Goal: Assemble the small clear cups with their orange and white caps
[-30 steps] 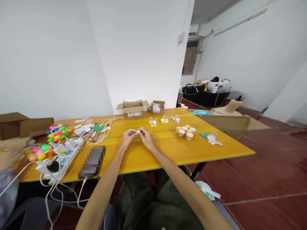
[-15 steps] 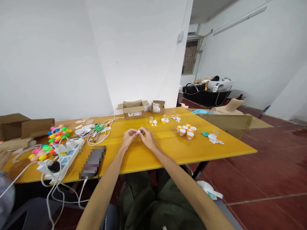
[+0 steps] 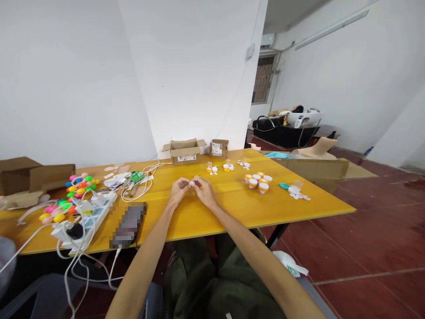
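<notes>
Over the middle of the yellow table [image 3: 206,217], my left hand [image 3: 179,190] and my right hand [image 3: 203,190] meet at the fingertips. Between them they pinch a small white plastic piece [image 3: 191,183] with dark spots; its exact kind is too small to make out. A bit of orange shows at my right fingers, mostly hidden. To the right stands a cluster of small clear cups with white and orange lids [image 3: 259,180]. Beyond my hands lie small white and orange parts [image 3: 212,169]. More white parts [image 3: 295,191] lie by a teal ring [image 3: 284,186] at the right.
Left of my arms are a phone [image 3: 129,225], a power strip [image 3: 89,221] with trailing white cables, and colourful plastic balls [image 3: 79,186]. An open cardboard box [image 3: 184,152] and a smaller box [image 3: 218,149] stand against the wall. Another person's sleeve [image 3: 5,261] shows at the left edge.
My hands stay in nearly the same place, with the white piece turned slightly between the fingertips. At the left edge, the other person's hand has left the view.
</notes>
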`<control>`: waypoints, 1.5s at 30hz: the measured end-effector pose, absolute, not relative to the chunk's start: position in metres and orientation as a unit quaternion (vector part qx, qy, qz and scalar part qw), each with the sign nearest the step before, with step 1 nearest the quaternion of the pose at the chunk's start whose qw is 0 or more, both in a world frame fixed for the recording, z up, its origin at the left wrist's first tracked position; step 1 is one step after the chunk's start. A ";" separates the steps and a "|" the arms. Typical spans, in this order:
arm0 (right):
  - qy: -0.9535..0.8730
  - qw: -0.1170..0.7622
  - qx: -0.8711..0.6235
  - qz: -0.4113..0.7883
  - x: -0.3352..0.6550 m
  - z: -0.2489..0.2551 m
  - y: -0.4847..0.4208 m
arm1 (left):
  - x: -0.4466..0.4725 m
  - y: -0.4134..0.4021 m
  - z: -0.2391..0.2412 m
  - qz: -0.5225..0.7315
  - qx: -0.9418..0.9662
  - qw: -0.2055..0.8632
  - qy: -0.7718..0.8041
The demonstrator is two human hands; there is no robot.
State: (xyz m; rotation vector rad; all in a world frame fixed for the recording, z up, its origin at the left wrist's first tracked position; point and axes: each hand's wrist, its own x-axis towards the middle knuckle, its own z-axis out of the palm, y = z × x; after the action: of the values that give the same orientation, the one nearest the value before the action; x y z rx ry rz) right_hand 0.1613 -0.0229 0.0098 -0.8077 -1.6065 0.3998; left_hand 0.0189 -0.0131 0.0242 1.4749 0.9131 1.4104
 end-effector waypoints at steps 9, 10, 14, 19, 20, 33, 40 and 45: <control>-0.700 0.603 -0.346 0.164 0.163 0.008 -0.024 | 0.021 -0.015 0.024 0.574 0.592 0.441 0.353; -0.700 0.601 -0.349 0.164 0.164 0.008 -0.024 | 0.021 -0.015 0.024 0.575 0.590 0.443 0.354; -0.706 0.587 -0.366 0.153 0.165 0.008 -0.026 | 0.022 -0.015 0.023 0.571 0.580 0.456 0.360; -0.705 0.599 -0.368 0.095 0.167 0.010 -0.030 | 0.023 -0.014 0.022 0.585 0.556 0.466 0.364; -0.702 0.604 -0.368 0.082 0.167 0.011 -0.030 | 0.023 -0.014 0.021 0.587 0.551 0.467 0.367; -0.731 0.571 -0.366 0.075 0.166 0.008 -0.028 | 0.022 -0.017 0.024 0.601 0.540 0.466 0.361; -0.728 0.575 -0.360 0.099 0.165 0.008 -0.027 | 0.022 -0.018 0.024 0.575 0.559 0.478 0.359; -0.686 0.610 -0.378 0.118 0.167 0.010 -0.023 | 0.020 -0.017 0.024 0.576 0.574 0.453 0.366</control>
State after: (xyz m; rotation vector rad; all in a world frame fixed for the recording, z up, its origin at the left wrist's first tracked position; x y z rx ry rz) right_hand 0.1673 -0.0225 0.0103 -0.8737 -1.5845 0.2726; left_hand 0.0202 -0.0168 0.0243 1.4170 0.9036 1.4236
